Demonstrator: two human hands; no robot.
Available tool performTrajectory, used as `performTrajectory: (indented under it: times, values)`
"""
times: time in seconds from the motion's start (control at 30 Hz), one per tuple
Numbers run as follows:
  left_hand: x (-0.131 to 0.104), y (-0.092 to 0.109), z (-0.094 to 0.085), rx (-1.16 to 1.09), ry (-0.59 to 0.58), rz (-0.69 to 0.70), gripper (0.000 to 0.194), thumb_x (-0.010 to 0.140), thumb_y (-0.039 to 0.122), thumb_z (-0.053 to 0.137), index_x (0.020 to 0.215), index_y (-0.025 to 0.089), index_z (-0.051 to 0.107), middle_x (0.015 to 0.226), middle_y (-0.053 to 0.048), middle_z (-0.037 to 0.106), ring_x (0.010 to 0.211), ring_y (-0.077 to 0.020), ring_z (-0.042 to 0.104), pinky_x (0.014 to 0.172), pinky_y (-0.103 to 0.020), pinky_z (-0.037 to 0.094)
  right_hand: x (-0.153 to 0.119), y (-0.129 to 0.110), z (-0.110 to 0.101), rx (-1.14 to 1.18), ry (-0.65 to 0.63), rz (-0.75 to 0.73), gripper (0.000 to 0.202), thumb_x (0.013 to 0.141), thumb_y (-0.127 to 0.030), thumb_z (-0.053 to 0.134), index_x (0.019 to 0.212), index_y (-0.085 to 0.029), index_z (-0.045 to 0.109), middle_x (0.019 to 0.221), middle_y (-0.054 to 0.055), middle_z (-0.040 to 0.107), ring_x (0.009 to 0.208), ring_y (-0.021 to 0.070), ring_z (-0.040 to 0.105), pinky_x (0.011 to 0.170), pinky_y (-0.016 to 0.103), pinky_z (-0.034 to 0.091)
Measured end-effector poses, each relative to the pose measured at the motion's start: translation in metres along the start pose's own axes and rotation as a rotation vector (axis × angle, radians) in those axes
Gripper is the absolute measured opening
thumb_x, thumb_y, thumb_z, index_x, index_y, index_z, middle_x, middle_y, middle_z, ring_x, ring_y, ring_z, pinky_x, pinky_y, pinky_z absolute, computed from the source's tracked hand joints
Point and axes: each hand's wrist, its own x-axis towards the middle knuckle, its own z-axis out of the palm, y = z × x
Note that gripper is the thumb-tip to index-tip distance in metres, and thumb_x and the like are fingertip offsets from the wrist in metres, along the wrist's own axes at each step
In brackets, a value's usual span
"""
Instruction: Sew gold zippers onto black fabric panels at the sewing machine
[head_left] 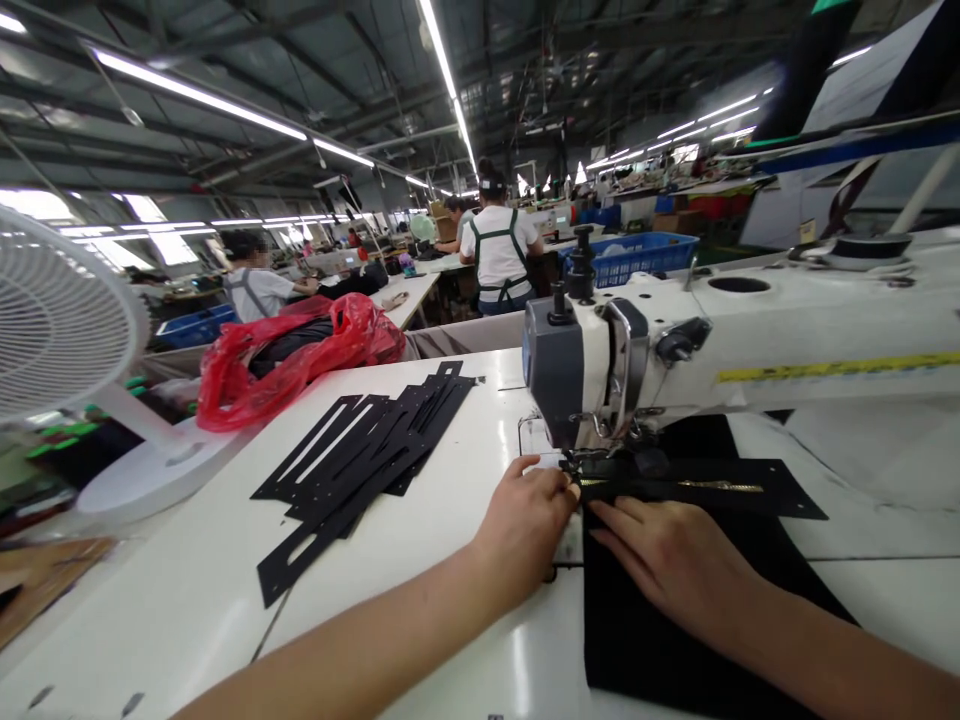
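Note:
A white sewing machine (795,330) stands at the right, its needle area low over black fabric (675,620). Across the fabric lies a black strip (795,490) with a gold zipper (720,486) along it. My left hand (529,520) is just left of the presser foot, its fingers closed on the left end of the strip. My right hand (667,550) lies palm down on the black fabric below the zipper, fingers stretched out and pointing toward the needle area. The needle tip is too small to make out.
Cut black pieces (367,450) lie in an overlapping pile on the white table (420,620). Behind them is a red plastic bag (300,360). A white fan (67,320) stands at the left. Beyond the table are a blue basket (645,256) and several people, one in a green apron (499,250).

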Motion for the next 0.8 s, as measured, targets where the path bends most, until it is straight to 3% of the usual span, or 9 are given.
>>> performTrajectory:
  times: [0.1, 0.2, 0.27, 0.43, 0.6, 0.8]
  values:
    - [-0.002, 0.008, 0.002, 0.098, -0.007, 0.006, 0.019, 0.082, 0.008, 0.050, 0.100, 0.013, 0.057, 0.088, -0.007, 0.061, 0.085, -0.0192, 0.060, 0.095, -0.040, 0.041, 0.000, 0.004, -0.006, -0.083, 0.139, -0.058, 0.031, 0.091, -0.018, 0.036, 0.090, -0.015, 0.067, 0.081, 0.008, 0.066, 0.070, 0.0198, 0.063, 0.065, 0.034, 0.052]
    - [-0.001, 0.014, 0.001, 0.133, 0.036, -0.025, 0.018, 0.085, 0.008, 0.045, 0.098, 0.012, 0.057, 0.088, -0.010, 0.061, 0.084, -0.0214, 0.060, 0.086, -0.041, 0.047, 0.005, 0.010, -0.001, -0.099, 0.223, -0.037, 0.031, 0.090, -0.016, 0.036, 0.103, -0.011, 0.063, 0.101, 0.014, 0.065, 0.093, 0.0261, 0.060, 0.080, 0.043, 0.051]
    - [0.000, 0.016, 0.002, 0.134, 0.065, -0.037, 0.017, 0.087, 0.010, 0.044, 0.098, 0.011, 0.057, 0.093, -0.012, 0.060, 0.088, -0.0231, 0.059, 0.080, -0.040, 0.050, 0.008, 0.016, 0.005, -0.042, 0.189, -0.042, 0.031, 0.087, -0.013, 0.038, 0.109, -0.010, 0.061, 0.108, 0.015, 0.063, 0.099, 0.0254, 0.059, 0.084, 0.041, 0.051]
    - [0.000, 0.013, 0.007, 0.156, 0.087, 0.021, 0.017, 0.089, 0.010, 0.042, 0.095, 0.009, 0.058, 0.092, -0.013, 0.062, 0.088, -0.0228, 0.061, 0.077, -0.037, 0.052, 0.013, 0.025, 0.008, 0.084, 0.117, -0.115, 0.029, 0.085, -0.009, 0.040, 0.104, -0.013, 0.062, 0.103, 0.013, 0.065, 0.094, 0.0223, 0.062, 0.078, 0.036, 0.054]
    - [-0.002, 0.011, 0.006, 0.140, 0.104, 0.037, 0.020, 0.089, 0.009, 0.041, 0.099, 0.010, 0.058, 0.098, -0.012, 0.063, 0.092, -0.0221, 0.062, 0.083, -0.039, 0.050, 0.013, 0.021, 0.006, 0.029, 0.113, -0.075, 0.028, 0.084, -0.007, 0.042, 0.102, -0.009, 0.062, 0.105, 0.015, 0.065, 0.096, 0.0244, 0.061, 0.082, 0.039, 0.053]
    - [-0.001, 0.010, 0.001, 0.145, 0.127, 0.066, 0.027, 0.093, 0.010, 0.033, 0.095, 0.010, 0.060, 0.092, -0.011, 0.065, 0.090, -0.0209, 0.063, 0.087, -0.042, 0.048, 0.014, 0.019, 0.006, 0.009, 0.083, -0.077, 0.026, 0.085, -0.009, 0.042, 0.101, -0.008, 0.063, 0.107, 0.015, 0.064, 0.096, 0.0248, 0.061, 0.084, 0.039, 0.051]
